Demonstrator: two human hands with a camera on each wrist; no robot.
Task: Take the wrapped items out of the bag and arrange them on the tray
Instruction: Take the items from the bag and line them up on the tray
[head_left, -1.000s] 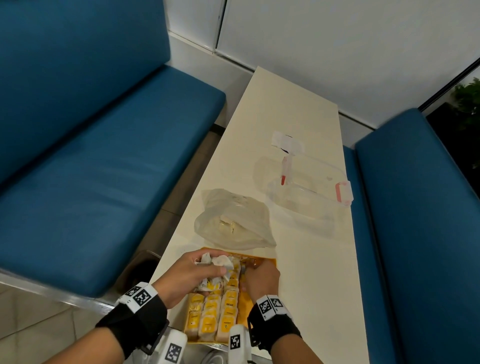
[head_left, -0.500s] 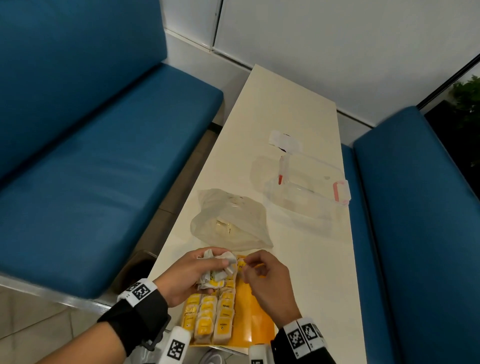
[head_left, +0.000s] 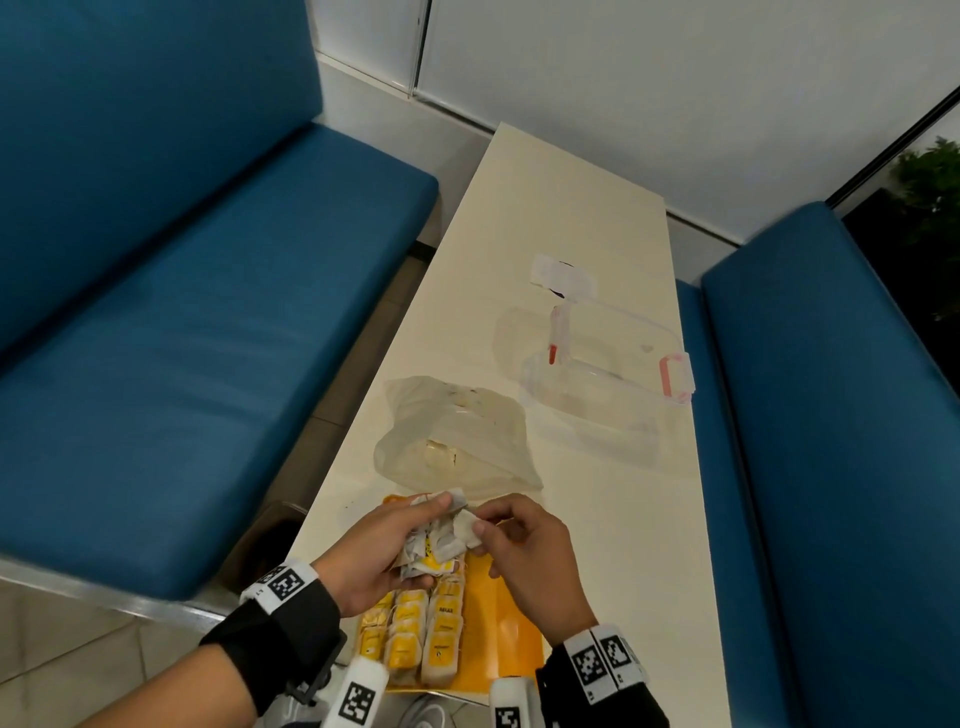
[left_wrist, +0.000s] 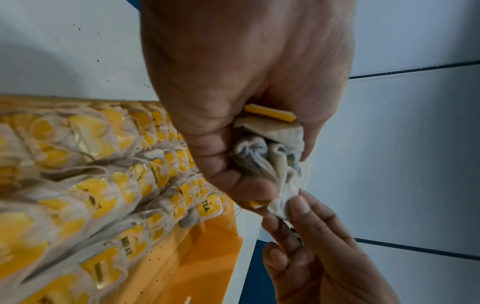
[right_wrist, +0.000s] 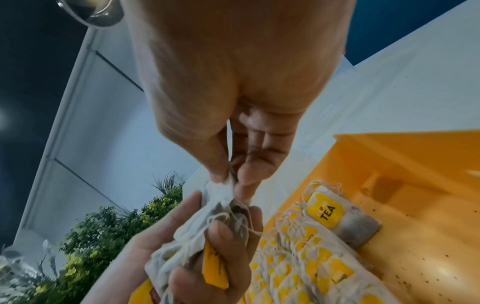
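Above the orange tray (head_left: 511, 631), the left hand (head_left: 371, 553) clutches a crumpled bunch of tea bags (head_left: 441, 535) while the right hand (head_left: 522, 545) pinches one bag's papery corner, seemingly to pull it free. Three neat rows (head_left: 415, 636) of soft, off-white sachets with yellow tags and loose strings fill the tray's left side; its right side lies bare, so roughly half remains, by appearance. Beyond the tray on the counter (head_left: 613, 545), the limp translucent bag (head_left: 457, 436) looks nearly spent.

cream table (head_left: 561, 218) carries orange tray (head_left: 511, 631), plastic bag (head_left: 457, 434), clear container (head_left: 605, 374).
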